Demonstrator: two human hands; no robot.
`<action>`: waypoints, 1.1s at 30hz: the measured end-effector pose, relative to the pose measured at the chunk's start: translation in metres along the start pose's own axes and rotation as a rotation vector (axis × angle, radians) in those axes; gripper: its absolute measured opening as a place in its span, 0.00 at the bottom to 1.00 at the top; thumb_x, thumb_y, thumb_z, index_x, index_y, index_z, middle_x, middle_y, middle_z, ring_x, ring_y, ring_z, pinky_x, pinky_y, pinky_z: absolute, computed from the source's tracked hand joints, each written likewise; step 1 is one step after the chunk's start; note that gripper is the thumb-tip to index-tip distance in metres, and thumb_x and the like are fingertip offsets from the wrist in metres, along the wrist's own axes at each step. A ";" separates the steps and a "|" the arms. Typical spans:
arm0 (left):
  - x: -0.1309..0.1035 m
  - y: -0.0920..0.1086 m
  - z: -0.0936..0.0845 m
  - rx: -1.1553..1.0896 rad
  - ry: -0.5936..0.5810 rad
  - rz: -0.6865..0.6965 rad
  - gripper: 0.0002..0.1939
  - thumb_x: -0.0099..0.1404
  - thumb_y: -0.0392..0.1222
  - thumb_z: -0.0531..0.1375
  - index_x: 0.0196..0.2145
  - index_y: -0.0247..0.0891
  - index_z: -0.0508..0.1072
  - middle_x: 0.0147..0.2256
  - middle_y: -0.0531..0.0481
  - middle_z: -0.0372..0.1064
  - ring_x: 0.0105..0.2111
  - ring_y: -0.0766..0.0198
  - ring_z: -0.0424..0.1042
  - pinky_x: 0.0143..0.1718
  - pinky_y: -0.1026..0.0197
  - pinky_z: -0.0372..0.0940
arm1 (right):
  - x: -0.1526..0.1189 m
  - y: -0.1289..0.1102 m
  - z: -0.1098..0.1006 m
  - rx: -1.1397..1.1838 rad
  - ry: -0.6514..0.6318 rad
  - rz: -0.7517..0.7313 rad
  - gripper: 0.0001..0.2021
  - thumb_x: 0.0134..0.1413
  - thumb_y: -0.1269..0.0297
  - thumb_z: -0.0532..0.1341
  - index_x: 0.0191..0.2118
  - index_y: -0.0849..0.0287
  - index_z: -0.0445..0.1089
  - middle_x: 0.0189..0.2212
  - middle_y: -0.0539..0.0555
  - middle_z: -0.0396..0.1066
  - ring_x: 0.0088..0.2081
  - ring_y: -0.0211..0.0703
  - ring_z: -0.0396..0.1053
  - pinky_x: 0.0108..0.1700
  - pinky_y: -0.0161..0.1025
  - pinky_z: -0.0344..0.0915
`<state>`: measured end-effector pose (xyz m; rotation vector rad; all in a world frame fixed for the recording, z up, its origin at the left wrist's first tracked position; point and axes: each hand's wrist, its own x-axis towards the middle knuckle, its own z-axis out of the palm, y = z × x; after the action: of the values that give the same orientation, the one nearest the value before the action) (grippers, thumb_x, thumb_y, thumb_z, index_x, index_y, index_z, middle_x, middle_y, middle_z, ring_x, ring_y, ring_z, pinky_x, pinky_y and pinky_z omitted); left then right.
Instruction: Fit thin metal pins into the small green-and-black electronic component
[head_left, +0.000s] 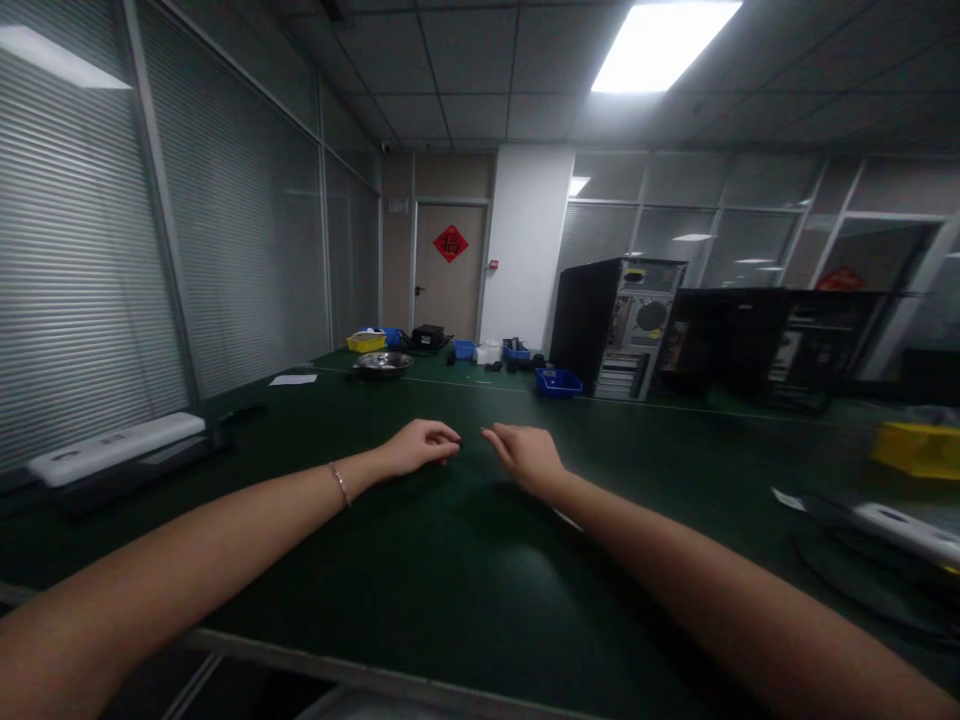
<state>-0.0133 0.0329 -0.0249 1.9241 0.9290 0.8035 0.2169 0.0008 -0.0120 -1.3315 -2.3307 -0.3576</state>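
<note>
Just above the middle of the green table, my left hand is closed, its fingers curled toward the thumb. A tiny dark spot shows at its fingertips, too small to name. A thin bracelet circles the left wrist. Facing it across a small gap, my right hand is also closed, with thumb and fingers pressed together and pointing left. Whatever this hand may hold is hidden. A narrow pale edge of something flat peeks out beneath the right wrist.
A white power strip lies at left; another strip and cables lie at right. Farther back are a metal bowl, a yellow tray, a blue bin and a computer tower. A yellow bin stands right.
</note>
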 end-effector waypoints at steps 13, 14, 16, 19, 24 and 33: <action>0.006 -0.004 0.014 -0.092 0.005 0.020 0.18 0.61 0.44 0.60 0.47 0.33 0.74 0.39 0.43 0.75 0.37 0.59 0.73 0.42 0.55 0.66 | -0.011 0.007 0.012 0.252 -0.036 0.227 0.25 0.67 0.53 0.43 0.26 0.59 0.67 0.23 0.51 0.68 0.25 0.37 0.64 0.27 0.33 0.51; 0.002 -0.003 0.014 -0.061 -0.008 0.017 0.18 0.61 0.44 0.60 0.47 0.34 0.74 0.39 0.43 0.75 0.37 0.59 0.73 0.42 0.55 0.66 | -0.013 0.006 0.010 0.277 -0.022 0.225 0.25 0.67 0.53 0.43 0.26 0.59 0.67 0.23 0.50 0.69 0.26 0.37 0.65 0.28 0.33 0.52; -0.002 0.000 0.014 -0.022 -0.030 0.032 0.17 0.60 0.44 0.61 0.46 0.36 0.75 0.40 0.44 0.75 0.38 0.58 0.73 0.43 0.55 0.65 | -0.016 0.002 0.006 0.335 0.025 0.250 0.25 0.67 0.54 0.41 0.26 0.59 0.67 0.23 0.51 0.68 0.25 0.38 0.65 0.28 0.34 0.53; -0.006 0.004 0.012 -0.013 -0.039 0.046 0.16 0.60 0.44 0.60 0.45 0.36 0.75 0.39 0.45 0.75 0.39 0.57 0.73 0.44 0.55 0.65 | -0.018 -0.003 0.002 0.413 0.117 0.273 0.26 0.67 0.54 0.41 0.26 0.59 0.68 0.21 0.50 0.66 0.26 0.39 0.65 0.29 0.34 0.54; -0.011 0.006 0.008 -0.009 -0.052 0.028 0.17 0.62 0.45 0.58 0.47 0.36 0.73 0.40 0.45 0.74 0.39 0.57 0.72 0.44 0.55 0.65 | -0.017 -0.007 0.003 0.542 0.150 0.253 0.28 0.66 0.52 0.39 0.26 0.60 0.67 0.20 0.50 0.64 0.25 0.39 0.64 0.30 0.34 0.56; 0.013 0.001 0.016 -0.185 -0.064 0.060 0.17 0.61 0.42 0.60 0.47 0.36 0.71 0.41 0.44 0.73 0.38 0.59 0.73 0.44 0.56 0.66 | -0.013 -0.009 0.010 0.588 0.133 0.263 0.27 0.66 0.52 0.41 0.25 0.60 0.67 0.20 0.50 0.64 0.25 0.39 0.63 0.30 0.34 0.56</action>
<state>0.0068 0.0372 -0.0287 1.8122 0.7358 0.8282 0.2128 -0.0095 -0.0275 -1.2380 -1.9021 0.2941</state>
